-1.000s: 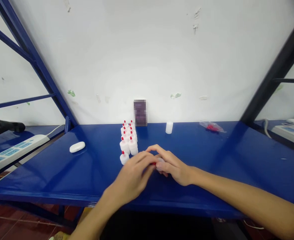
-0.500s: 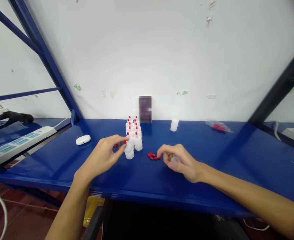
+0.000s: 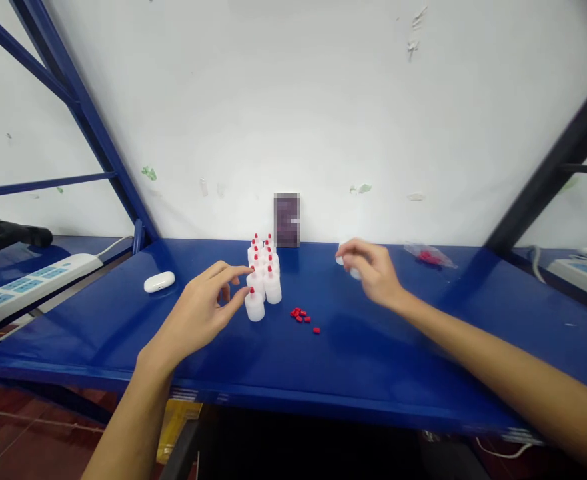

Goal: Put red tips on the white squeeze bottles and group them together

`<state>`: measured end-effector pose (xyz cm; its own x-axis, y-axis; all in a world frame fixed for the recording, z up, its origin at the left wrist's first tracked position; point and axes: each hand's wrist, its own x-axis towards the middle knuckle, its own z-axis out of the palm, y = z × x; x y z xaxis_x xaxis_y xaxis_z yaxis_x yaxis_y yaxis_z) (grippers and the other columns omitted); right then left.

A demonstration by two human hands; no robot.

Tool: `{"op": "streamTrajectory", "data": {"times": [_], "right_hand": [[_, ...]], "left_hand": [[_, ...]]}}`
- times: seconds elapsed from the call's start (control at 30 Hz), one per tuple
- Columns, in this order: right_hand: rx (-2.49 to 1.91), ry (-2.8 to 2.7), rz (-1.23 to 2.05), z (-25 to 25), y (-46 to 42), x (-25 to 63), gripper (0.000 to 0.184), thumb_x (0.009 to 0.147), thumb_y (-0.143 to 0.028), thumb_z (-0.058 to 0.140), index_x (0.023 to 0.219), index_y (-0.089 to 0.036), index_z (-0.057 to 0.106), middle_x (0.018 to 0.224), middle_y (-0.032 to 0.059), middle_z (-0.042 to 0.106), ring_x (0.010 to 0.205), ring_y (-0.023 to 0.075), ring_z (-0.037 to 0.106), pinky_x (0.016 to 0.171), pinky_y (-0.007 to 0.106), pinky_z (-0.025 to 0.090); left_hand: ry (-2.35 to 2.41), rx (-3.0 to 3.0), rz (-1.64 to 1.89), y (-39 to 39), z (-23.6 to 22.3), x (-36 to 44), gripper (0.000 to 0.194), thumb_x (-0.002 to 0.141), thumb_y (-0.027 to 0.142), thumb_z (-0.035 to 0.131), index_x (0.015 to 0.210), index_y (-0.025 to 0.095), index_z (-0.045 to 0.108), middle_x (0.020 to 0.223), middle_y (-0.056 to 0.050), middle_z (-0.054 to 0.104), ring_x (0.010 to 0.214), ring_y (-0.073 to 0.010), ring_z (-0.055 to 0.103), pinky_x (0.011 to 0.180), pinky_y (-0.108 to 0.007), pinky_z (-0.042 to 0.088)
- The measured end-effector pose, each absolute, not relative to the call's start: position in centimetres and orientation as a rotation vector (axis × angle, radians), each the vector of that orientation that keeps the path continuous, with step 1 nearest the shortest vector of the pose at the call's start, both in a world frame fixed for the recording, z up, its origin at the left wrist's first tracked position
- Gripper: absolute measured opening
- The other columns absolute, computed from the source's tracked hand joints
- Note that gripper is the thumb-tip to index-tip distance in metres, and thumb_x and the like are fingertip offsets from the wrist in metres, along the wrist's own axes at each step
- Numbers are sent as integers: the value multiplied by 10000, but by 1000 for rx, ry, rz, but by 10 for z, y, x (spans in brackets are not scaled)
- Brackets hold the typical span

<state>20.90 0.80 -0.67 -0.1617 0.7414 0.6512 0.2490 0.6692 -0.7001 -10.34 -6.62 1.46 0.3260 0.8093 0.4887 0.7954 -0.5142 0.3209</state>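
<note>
Between the bottles (image 3: 273, 289) and the right hand (image 3: 374, 272), a lane runs far across the counter (image 3: 368, 353); loose red caps (image 3: 299, 319) (low enough to pass over) lie near. The left hand (image 3: 207, 303) obstructs the row's near left side.

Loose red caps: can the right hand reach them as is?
Likely yes: the loose red caps lie uncovered on the table, no bottle between them and the right hand, though it may hold something white.

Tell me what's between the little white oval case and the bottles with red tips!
The left hand is between them, its fingers close to the front bottle; a strip of blue table shows between hand and case. That's in the head view.
</note>
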Motion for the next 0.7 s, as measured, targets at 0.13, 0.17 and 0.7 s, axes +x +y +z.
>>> {"op": "streamTrajectory", "data": {"times": [0.13,0.17,0.7], "right_hand": [[-771,-1468,491,11,69,224,181,670,-173,452,734,-184,622,570,-9,535,580,157,517,599,280,402],[-764,-1430,497,14,82,225,180,654,-178,445,722,-189,611,563,-7,533,581,161,518,601,282,406],[-941,-1320,860,-30,134,221,270,588,-244,460,802,-173,607,553,1,597,564,174,552,570,296,426]], "left_hand": [[1455,2494,952,-78,19,-95,240,979,379,511,1115,241,653,763,23,583,650,-123,515,627,-251,410],[1429,2491,905,-81,20,-91,233,979,381,510,1091,240,658,731,30,576,633,-120,507,616,-246,403],[1047,2656,361,-87,-11,-31,165,927,286,628,1079,232,663,880,-5,700,718,-169,628,642,-271,404]]}}
